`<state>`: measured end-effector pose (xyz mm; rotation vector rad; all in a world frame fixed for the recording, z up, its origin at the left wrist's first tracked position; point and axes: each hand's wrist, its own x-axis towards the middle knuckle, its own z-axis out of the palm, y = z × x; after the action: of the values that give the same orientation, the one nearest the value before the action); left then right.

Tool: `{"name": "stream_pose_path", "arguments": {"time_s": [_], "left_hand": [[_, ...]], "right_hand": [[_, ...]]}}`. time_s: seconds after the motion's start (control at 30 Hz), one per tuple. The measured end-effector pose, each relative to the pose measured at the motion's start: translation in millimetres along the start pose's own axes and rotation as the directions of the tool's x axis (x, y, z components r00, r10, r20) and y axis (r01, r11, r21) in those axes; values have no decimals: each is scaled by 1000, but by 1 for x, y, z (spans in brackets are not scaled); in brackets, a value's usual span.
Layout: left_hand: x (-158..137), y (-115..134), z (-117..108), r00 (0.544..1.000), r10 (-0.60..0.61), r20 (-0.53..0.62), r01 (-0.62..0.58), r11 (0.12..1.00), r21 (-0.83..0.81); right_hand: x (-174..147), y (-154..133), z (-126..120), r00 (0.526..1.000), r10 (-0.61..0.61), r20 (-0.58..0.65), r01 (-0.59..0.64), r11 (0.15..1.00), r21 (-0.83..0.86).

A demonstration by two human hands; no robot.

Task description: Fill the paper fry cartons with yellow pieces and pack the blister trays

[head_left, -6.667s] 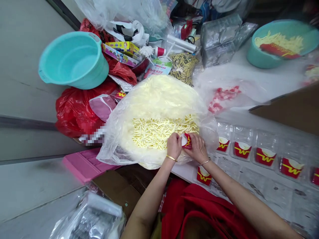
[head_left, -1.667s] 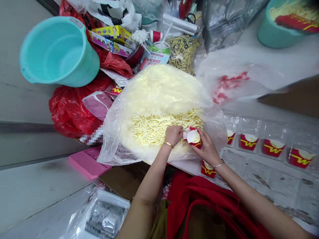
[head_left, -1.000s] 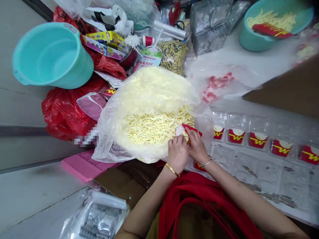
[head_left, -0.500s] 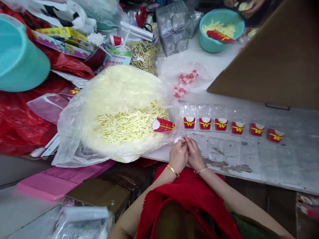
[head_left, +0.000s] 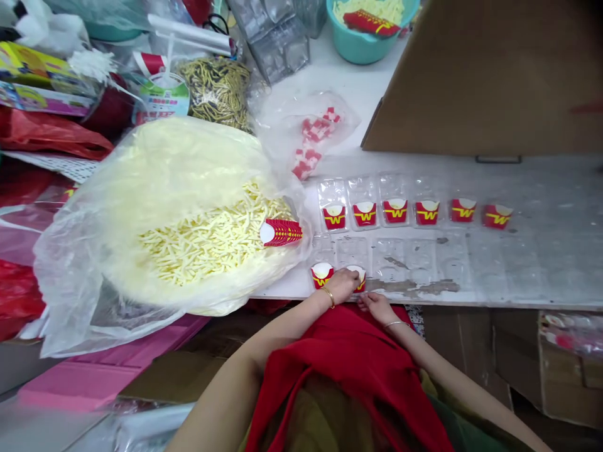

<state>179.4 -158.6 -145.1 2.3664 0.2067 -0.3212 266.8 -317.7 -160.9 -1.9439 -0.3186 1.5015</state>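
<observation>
My left hand point(head_left: 343, 286) has its fingertips on a small red fries carton point(head_left: 362, 285) with a white inside and a yellow W, partly covered by the hand. This carton lies in the near row of a clear plastic blister tray point(head_left: 389, 254). Another red carton point(head_left: 322, 274) sits to its left. My right hand point(head_left: 378, 307) is at the table's near edge just below, fingers loosely apart, with nothing visible in them. Several more cartons point(head_left: 394, 211) lie in the far row of clear compartments. A nested stack of red cartons point(head_left: 285, 232) rests on a bag of pale sticks.
The open plastic bag of pale yellow fry-like sticks point(head_left: 211, 242) spreads on the left. Behind lie a bag of red-and-white pieces point(head_left: 315, 135) and a teal basin point(head_left: 360, 47). A cardboard box point(head_left: 471, 81) overhangs the back right. Clutter fills the far left.
My hands have parted; the left now touches a carton in the tray's near row, where two cartons now show. My right hand has drawn back to the table edge. The view has shifted.
</observation>
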Motion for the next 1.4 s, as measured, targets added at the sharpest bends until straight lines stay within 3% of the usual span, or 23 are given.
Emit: {"name": "stream_pose_path", "arguments": {"time_s": [0.27, 0.43, 0.53, 0.6, 0.63, 0.67, 0.73, 0.77, 0.8, 0.83, 0.87, 0.93, 1.03, 1.13, 1.27, 1.4], "left_hand": [[11, -15, 3, 999, 48, -23, -48, 999, 10], [4, 4, -5, 995, -3, -95, 21, 981, 192], [-17, 15, -26, 965, -41, -260, 73, 991, 115], [-42, 12, -52, 866, -160, -473, 171, 985, -20], [-57, 7, -67, 770, -271, -577, 259, 960, -106], [-73, -1, -82, 640, -400, -655, 365, 910, -199], [-100, -25, -111, 353, -620, -700, 574, 735, -362], [-111, -39, -122, 248, -687, -682, 657, 637, -403], [-118, -53, -131, 185, -733, -655, 724, 552, -414], [-123, -65, -138, 156, -764, -626, 778, 486, -399], [-125, -76, -142, 153, -786, -599, 818, 441, -370], [-124, -90, -145, 175, -813, -556, 862, 399, -312], [-121, -95, -144, 181, -818, -546, 874, 388, -291], [-123, -94, -142, 166, -812, -559, 866, 392, -311], [-131, -96, -138, 191, -788, -585, 809, 464, -360], [-139, -104, -130, 239, -765, -598, 595, 602, -533]], "right_hand": [[15, -1, 6, 997, 38, -61, -31, 993, 113], [6, -22, -4, 999, -14, 37, 14, 1000, -15], [-9, -55, -9, 989, -116, 93, 128, 983, -135], [-21, -88, -3, 955, -271, 116, 292, 928, -232], [-26, -108, 4, 911, -385, 151, 413, 860, -299], [-29, -128, 15, 853, -480, 206, 523, 779, -346], [-26, -168, 44, 728, -614, 304, 685, 639, -349], [-20, -185, 61, 667, -662, 342, 744, 574, -341], [-10, -200, 80, 609, -706, 362, 790, 501, -354], [2, -212, 98, 559, -738, 377, 818, 416, -398], [16, -221, 115, 532, -755, 383, 817, 338, -468], [44, -231, 143, 528, -755, 390, 768, 229, -598], [75, -231, 165, 526, -756, 391, 717, 145, -682], [85, -226, 169, 508, -764, 399, 710, 109, -695], [83, -226, 167, 497, -757, 424, 707, 71, -703], [86, -227, 161, 459, -745, 485, 745, 25, -667]]}}
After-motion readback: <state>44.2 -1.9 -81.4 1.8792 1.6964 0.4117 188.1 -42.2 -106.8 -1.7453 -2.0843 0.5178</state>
